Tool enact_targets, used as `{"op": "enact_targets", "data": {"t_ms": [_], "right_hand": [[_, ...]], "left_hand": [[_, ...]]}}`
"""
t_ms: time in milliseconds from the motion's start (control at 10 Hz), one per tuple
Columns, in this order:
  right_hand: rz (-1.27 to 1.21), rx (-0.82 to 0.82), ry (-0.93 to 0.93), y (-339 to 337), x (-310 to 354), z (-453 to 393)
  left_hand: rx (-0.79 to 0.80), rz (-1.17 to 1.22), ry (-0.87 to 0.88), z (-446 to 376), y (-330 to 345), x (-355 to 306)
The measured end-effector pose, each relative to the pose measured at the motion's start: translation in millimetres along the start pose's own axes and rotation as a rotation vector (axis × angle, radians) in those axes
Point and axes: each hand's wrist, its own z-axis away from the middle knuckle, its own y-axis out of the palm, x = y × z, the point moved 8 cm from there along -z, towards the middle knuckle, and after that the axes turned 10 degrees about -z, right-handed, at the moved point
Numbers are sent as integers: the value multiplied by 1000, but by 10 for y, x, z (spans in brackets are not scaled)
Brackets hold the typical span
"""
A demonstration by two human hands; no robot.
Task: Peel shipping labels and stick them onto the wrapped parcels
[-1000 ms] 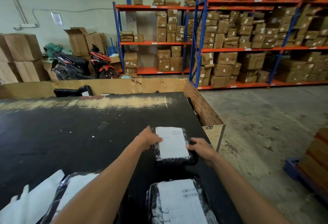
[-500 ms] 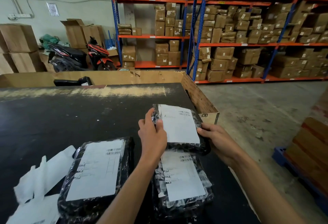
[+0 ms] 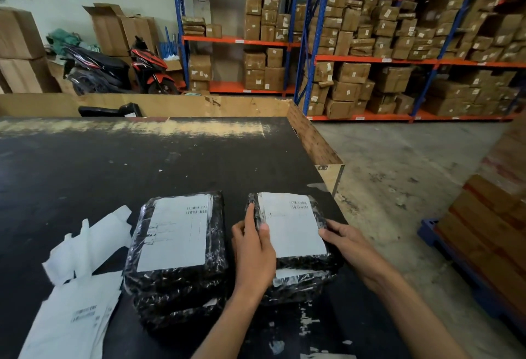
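Down now onto the lower parcel (image 3: 296,287), labelled parcel (image 3: 290,225) stacked near the table's (image 3: 142,165) right edge. Left hand (image 3: 253,253) and right hand (image 3: 345,240) clasping its sides; second stack (image 3: 176,239) just beside, far tabletop bare.

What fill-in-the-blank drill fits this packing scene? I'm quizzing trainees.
1. Both hands, left hand and right hand, hold the black plastic-wrapped parcel lying on top of ____ parcel.
2. Its white rectangular shipping label faces ____.
3. The loose white backing papers lie to the person's ____.

Missing: another; up; left
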Motion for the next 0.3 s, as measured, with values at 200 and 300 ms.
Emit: {"op": "enact_targets", "data": {"t_ms": [200,300], "right_hand": [[302,-179,-78,9,1,238],[338,-390,-292,57,-11,535]], "left_hand": [[128,-3,105,355,-110,-108],[248,40,154,829,-177,-90]]}}
